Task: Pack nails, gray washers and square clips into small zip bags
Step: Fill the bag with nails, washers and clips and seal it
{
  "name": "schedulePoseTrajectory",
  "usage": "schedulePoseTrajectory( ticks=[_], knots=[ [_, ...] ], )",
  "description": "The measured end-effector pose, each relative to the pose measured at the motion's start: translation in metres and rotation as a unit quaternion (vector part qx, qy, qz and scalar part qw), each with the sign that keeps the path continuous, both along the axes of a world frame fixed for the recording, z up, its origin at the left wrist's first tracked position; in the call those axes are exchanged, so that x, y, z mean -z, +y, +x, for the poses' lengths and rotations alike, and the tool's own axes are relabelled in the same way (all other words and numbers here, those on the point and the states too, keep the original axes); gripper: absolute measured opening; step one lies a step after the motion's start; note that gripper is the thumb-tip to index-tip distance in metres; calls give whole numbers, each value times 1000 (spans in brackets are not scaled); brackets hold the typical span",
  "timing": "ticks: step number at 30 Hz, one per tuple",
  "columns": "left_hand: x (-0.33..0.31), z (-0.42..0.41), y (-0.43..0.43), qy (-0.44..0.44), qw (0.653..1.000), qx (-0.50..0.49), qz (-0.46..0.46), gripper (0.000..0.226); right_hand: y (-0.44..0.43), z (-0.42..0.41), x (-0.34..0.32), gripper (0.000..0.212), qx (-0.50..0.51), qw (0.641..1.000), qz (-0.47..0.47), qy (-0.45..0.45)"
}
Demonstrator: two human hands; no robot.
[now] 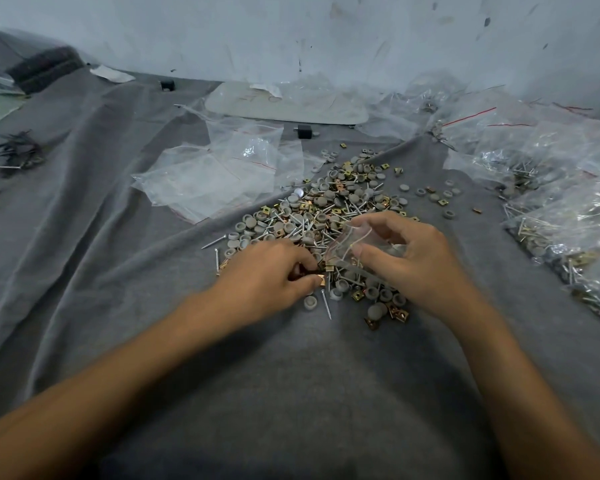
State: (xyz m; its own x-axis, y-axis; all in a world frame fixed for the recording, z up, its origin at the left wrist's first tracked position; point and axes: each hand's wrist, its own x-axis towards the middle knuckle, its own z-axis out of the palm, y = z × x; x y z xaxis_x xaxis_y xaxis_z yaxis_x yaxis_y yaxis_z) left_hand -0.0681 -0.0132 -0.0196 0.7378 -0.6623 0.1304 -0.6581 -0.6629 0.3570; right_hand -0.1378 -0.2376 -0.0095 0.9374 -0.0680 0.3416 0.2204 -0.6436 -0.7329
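Hardware lies heaped in one loose pile (329,216) on a wrinkled gray cloth (118,271), and everything else is easiest placed against that pile: nails (216,241), gray washers (310,302) and brass-coloured square clips (370,323) are mixed through it and spill off its near edge. At the pile's near side the left hand (267,275) rests knuckles up, thumb and forefinger pinched nearly closed on a small coppery square clip (321,279); the other fingers curl under, so whether they hold more pieces cannot be told. Just right of it, over the same near edge, the right hand (413,258) grips a small clear zip bag (354,242), fingers loosely curled around it with the thumb pressing its front; the bag's mouth and contents are hard to read through the glare, though a few thin nail-like lines show inside. Beyond the pile to the left, empty clear bags (219,178) overlap so that their count is unclear. To the pile's right, filled bags (548,202) are stacked and run off the frame edge. Behind the pile, near the stained wall (326,36), a pale flat board (284,103) lies partly under plastic. Far left of the pile, a dark tangle (13,148) is too blurred to identify.
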Motion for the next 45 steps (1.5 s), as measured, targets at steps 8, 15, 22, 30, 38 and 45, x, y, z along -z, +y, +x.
schedulePoseTrajectory(
  ticks=[8,15,22,30,38,45],
  knots=[
    [3,-8,-11,-52,999,-12,3,16,1,-3,-2,32,0,1000,-1,10],
    [0,3,-7,47,969,-66,-235,6,2,-3,-3,32,-12,1000,-7,3],
    [4,2,-11,63,960,-10,-274,11,4,-3,-1,31,-35,999,11,13],
    [13,12,-8,33,976,-36,-212,10,-6,-2,-7,30,0,999,32,-1],
    [11,13,-13,-63,995,54,-57,39,-9,-4,-8,28,-3,999,33,5],
    [14,11,-16,-98,992,48,-65,30,-7,-5,-11,27,1,1000,23,2]
  ],
)
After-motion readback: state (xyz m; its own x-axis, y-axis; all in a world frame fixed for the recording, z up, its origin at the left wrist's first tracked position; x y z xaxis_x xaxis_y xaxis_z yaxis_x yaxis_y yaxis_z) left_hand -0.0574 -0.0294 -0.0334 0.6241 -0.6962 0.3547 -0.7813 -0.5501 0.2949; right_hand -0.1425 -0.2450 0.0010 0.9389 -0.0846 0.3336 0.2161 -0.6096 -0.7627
